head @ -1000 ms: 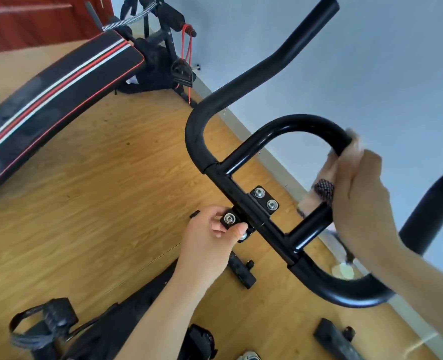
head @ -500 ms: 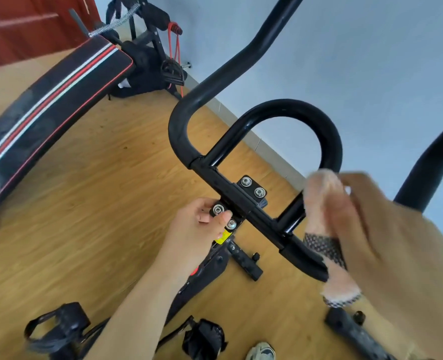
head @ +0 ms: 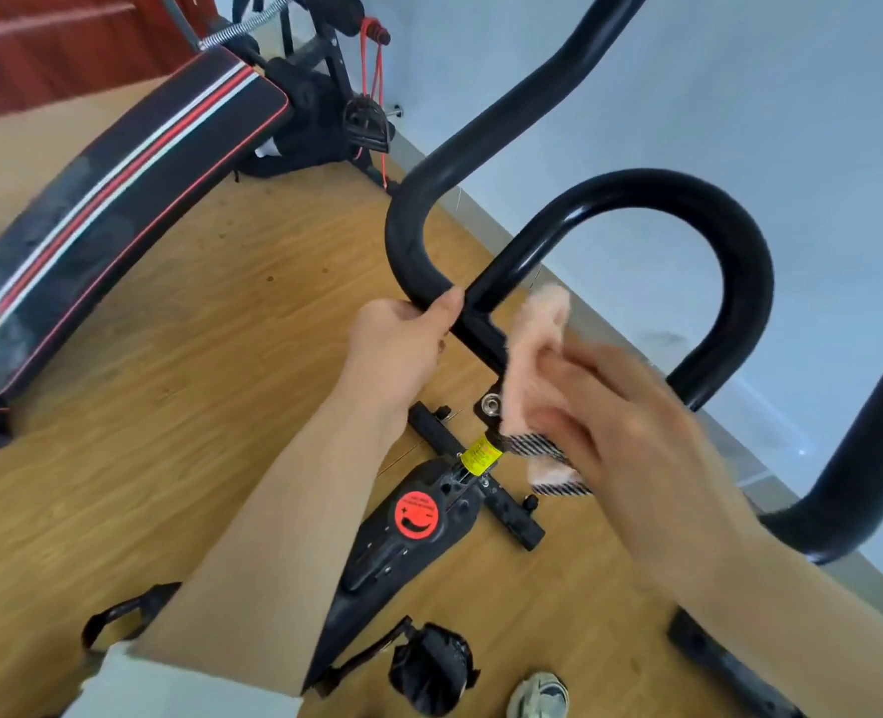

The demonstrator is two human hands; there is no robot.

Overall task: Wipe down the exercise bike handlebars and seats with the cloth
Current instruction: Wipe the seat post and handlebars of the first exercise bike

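The left hand (head: 395,349) grips the black handlebars (head: 739,261) at the bend while the right hand (head: 631,422) clutches the pink cloth (head: 535,355) against the crossbar.

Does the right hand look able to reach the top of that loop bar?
Probably yes: the right hand holds the cloth near the base of the loop bar, with only open air between.

One view only: head-worn wide-angle camera, facing forward and steeply down. Black tubular metal handlebars (head: 745,282) very near, filling centre. Left hand (head: 397,344) gripping them, right hand (head: 636,432) with pink fluffy cloth (head: 537,344) blurred, close under lens. Light wooden plank floor (head: 195,406) far below; pale blue wall (head: 739,70) upper right.
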